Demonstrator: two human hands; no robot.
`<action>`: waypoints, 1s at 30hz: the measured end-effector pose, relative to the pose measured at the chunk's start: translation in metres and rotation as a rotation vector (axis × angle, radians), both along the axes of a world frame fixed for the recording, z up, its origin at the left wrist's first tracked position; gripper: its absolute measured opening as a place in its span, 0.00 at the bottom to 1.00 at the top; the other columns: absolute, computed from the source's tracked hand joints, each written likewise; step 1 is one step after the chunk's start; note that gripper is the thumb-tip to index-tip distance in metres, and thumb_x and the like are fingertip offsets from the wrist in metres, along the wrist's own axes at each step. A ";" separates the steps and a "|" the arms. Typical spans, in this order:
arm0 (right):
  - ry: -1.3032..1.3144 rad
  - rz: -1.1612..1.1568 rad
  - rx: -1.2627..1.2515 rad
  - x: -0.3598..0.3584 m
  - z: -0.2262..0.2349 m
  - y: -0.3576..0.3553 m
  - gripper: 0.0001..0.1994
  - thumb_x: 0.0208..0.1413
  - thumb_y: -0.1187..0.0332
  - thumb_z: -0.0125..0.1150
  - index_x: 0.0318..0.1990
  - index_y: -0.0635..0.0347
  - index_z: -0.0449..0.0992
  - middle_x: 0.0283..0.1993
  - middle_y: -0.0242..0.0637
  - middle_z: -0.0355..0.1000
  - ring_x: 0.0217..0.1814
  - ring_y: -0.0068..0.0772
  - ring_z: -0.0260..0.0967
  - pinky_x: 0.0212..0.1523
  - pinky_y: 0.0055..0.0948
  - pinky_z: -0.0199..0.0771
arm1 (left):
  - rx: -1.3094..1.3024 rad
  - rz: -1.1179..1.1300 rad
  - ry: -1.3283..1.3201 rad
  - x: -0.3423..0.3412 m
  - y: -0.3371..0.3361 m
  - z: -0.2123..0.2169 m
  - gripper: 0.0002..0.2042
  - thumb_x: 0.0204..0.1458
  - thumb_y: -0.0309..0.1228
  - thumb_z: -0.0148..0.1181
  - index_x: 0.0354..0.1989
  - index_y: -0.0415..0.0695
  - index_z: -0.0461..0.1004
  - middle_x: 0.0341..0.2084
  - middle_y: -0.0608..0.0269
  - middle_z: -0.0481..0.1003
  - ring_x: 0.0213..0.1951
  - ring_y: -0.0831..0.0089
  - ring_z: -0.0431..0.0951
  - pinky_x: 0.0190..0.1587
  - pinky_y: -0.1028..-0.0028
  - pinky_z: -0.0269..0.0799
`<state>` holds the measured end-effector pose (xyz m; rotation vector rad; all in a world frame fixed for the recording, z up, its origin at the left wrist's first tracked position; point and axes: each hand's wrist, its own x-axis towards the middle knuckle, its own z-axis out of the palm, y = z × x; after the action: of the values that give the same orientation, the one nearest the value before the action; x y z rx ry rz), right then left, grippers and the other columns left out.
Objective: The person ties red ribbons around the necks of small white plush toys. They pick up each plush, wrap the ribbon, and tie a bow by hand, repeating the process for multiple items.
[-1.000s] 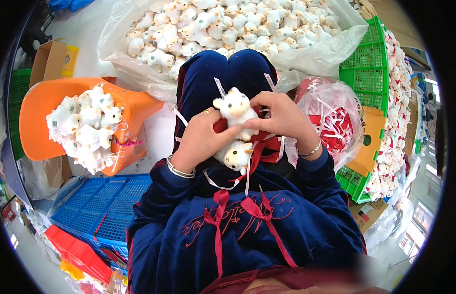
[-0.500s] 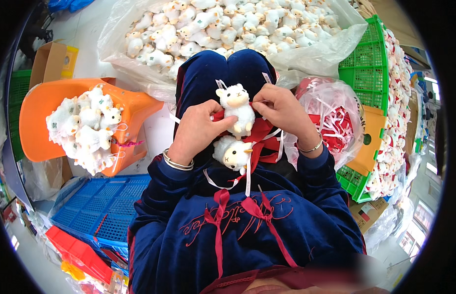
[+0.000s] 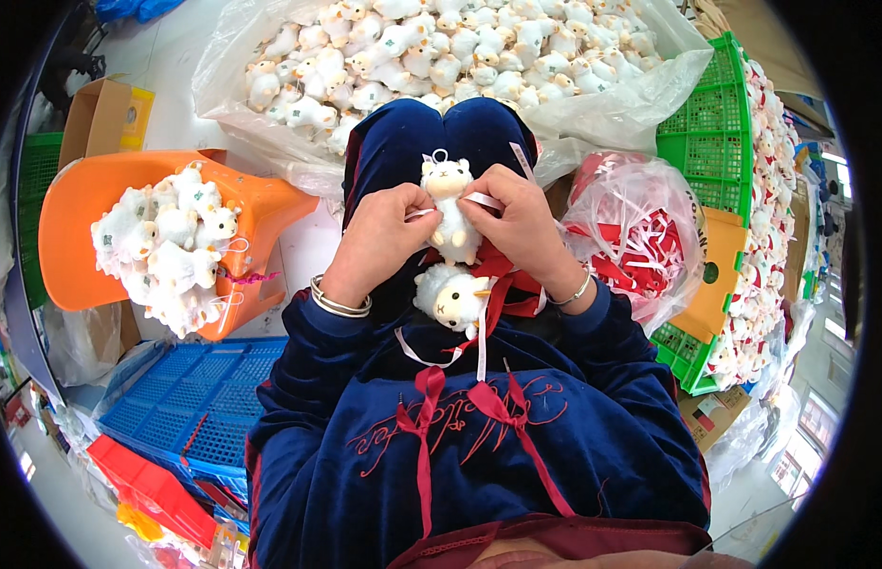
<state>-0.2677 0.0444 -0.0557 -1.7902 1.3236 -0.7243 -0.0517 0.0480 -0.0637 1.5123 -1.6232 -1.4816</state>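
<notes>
A small white plush sheep [image 3: 453,230] lies face up on my lap, a thin loop at the top of its head. My left hand [image 3: 384,232] pinches a white ribbon [image 3: 418,214] on one side of its neck. On the other side, my right hand [image 3: 523,223] pinches a white ribbon [image 3: 485,200] between thumb and fingers. A second plush sheep [image 3: 450,298] lies on its side closer to my body. Red cloth pieces with white ribbons [image 3: 509,292] are bunched beside it, partly hidden under the first toy.
A large clear plastic bag [image 3: 228,90] full of white plush toys is beyond my knees. At left, an orange chair [image 3: 71,237] bears several plush toys, with a blue crate [image 3: 190,379] nearer. At right are a plastic bag of red-and-white pieces [image 3: 640,242] and a green crate [image 3: 702,123].
Both hands have shifted from the red cloth at the toy's sides to its neck, each now pinching white ribbon. The toy's head loop has come into sight.
</notes>
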 end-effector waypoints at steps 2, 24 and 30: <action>0.004 -0.016 -0.045 0.001 -0.003 0.001 0.05 0.56 0.74 0.67 0.36 0.66 0.78 0.33 0.35 0.70 0.32 0.28 0.69 0.34 0.27 0.68 | 0.027 0.068 0.084 -0.001 0.000 -0.003 0.11 0.55 0.31 0.67 0.36 0.33 0.79 0.26 0.56 0.81 0.28 0.72 0.80 0.33 0.72 0.75; -0.201 0.099 0.056 -0.003 -0.008 -0.015 0.06 0.57 0.75 0.64 0.41 0.64 0.79 0.35 0.33 0.70 0.35 0.26 0.68 0.38 0.25 0.69 | 0.144 0.217 0.430 -0.019 -0.002 -0.009 0.11 0.61 0.31 0.62 0.41 0.33 0.82 0.29 0.65 0.81 0.29 0.82 0.78 0.32 0.79 0.73; -0.312 0.093 0.168 -0.008 -0.009 -0.013 0.03 0.60 0.75 0.64 0.38 0.64 0.76 0.37 0.27 0.68 0.37 0.17 0.64 0.38 0.20 0.65 | 0.206 0.171 0.525 -0.012 -0.006 -0.010 0.15 0.65 0.34 0.56 0.39 0.33 0.82 0.27 0.66 0.79 0.29 0.82 0.76 0.33 0.80 0.72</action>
<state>-0.2761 0.0316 -0.0643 -1.5234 1.0550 -0.7807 -0.0641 0.0424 -0.0736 1.1856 -1.0382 -1.7969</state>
